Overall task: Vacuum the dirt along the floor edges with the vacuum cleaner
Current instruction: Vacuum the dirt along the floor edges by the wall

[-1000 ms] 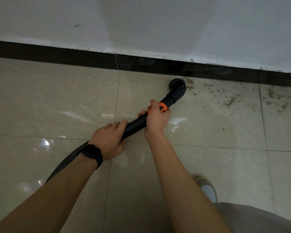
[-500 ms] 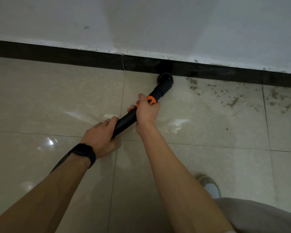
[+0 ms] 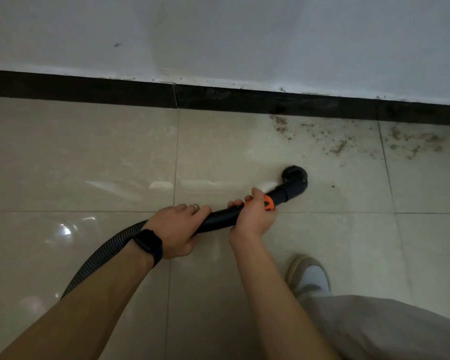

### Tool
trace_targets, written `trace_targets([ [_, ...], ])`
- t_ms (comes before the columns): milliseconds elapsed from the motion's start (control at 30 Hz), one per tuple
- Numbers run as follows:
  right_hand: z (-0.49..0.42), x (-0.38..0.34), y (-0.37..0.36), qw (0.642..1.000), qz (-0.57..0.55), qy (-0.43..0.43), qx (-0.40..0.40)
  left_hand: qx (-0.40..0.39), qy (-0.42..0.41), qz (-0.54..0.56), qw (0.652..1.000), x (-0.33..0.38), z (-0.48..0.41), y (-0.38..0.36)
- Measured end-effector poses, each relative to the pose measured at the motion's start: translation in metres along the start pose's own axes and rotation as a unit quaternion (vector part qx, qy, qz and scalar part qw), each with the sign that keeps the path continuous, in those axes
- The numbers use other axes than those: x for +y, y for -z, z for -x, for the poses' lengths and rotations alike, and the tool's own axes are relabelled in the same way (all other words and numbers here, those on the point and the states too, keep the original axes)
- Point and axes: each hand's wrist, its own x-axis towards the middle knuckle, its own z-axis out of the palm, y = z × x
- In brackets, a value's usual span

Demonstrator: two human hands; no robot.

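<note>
I hold a black vacuum wand [image 3: 220, 216] with an orange collar [image 3: 268, 203]. Its round brush nozzle [image 3: 295, 175] rests on the beige floor tile, well short of the dark skirting board [image 3: 270, 102]. My right hand [image 3: 252, 216] grips the wand just behind the orange collar. My left hand [image 3: 177, 229], with a ring and a black watch, grips it further back, where the ribbed hose [image 3: 99, 258] begins. Brown dirt [image 3: 338, 146] lies scattered along the skirting, beyond and to the right of the nozzle.
A white wall [image 3: 218, 35] rises above the skirting. My right foot in a light shoe [image 3: 311, 276] and a grey trouser leg [image 3: 387, 331] stand at the lower right. One dark speck [image 3: 333, 186] lies just right of the nozzle.
The nozzle has pulled back from the skirting board toward me and shifted right. Both hands came back with the wand, and more of the hose shows.
</note>
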Motion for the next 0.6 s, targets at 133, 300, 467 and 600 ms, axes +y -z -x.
trace_targets([
  [133,-0.013,-0.013,0.021,0.999,-0.033,0.002,0.034,-0.009,-0.042,-0.02,0.999,0.019,-0.017,-0.005],
  [300,-0.025,-0.026,0.022,1.0,-0.026,0.009,0.015,-0.008,-0.034,-0.009,0.999,0.029,-0.03,-0.004],
  [467,-0.028,-0.029,0.005,1.0,-0.01,0.006,-0.02,0.015,-0.013,0.003,1.0,0.022,-0.032,0.001],
  [600,-0.027,-0.027,-0.009,0.999,0.002,0.004,-0.047,0.018,0.008,0.009,1.0,0.013,-0.032,0.004],
])
